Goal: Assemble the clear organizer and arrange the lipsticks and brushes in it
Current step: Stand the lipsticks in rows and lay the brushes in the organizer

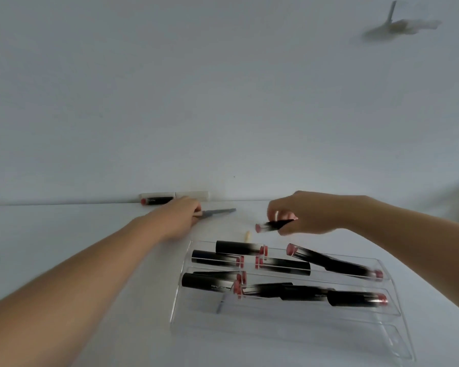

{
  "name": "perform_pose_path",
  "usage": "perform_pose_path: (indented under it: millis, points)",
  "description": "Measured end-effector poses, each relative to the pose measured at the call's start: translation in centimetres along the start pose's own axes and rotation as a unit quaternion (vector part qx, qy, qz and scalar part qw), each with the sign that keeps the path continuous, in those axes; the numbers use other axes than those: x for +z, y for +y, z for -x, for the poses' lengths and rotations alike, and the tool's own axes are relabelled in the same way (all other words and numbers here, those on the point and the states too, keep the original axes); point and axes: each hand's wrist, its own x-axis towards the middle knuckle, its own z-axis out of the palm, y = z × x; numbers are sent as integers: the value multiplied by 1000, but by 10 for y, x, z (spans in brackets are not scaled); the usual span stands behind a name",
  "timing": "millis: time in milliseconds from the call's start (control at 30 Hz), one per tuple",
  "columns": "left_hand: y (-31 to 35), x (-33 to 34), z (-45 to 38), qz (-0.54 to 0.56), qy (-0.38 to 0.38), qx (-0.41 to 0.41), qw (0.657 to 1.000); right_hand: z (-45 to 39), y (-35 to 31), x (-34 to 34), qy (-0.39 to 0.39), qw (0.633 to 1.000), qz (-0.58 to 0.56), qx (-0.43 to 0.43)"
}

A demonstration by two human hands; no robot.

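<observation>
A: Where is the organizer (297,337)?
B: It lies on the white table (64,234), in front of the person. It has stepped rows, and many black lipsticks (249,270) lie in its upper rows. The front row I see bare.

A: And the hands?
B: The right hand (305,214) pinches one lipstick (274,225) above the table, just behind the organizer. The left hand (182,214) curls around the handle of a brush (217,212) which lies on the table.

A: Anything else?
B: One more tube (155,200) lies at the far edge, by the wall (223,102).
</observation>
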Motion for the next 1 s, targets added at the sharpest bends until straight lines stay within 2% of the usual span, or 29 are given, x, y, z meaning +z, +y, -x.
perform_pose_path:
  millis: [100, 200, 267, 333, 433, 500, 700, 833, 1000]
  points:
    - [-6, -14, 4, -99, -74, -31, 992, -21, -22, -4, -33, 998, 46, -31]
    - [-16, -17, 6, -192, -94, -40, 976, -39, -37, -3, -43, 996, 58, -46]
    - [-27, -14, 8, -175, -52, -34, 983, -48, -42, -1, -39, 996, 63, -45]
    - [-43, -9, 11, -146, 32, -19, 989, -56, -42, 1, -33, 998, 31, -41]
    - [-70, 0, 12, -133, 154, 22, 979, -63, -44, 3, -48, 997, 28, -57]
    - [-83, 3, 10, -113, 191, 29, 975, -65, -47, 4, -69, 994, 28, -78]
    - [-101, 6, -4, -88, 136, -21, 986, -71, -54, 9, -102, 991, -7, -82]
    - [-107, 6, -13, -51, 132, -44, 989, -65, -48, 4, -107, 989, -50, -83]
    - [-114, 3, -17, -61, 122, -33, 990, -56, -41, 2, -163, 982, -43, -85]
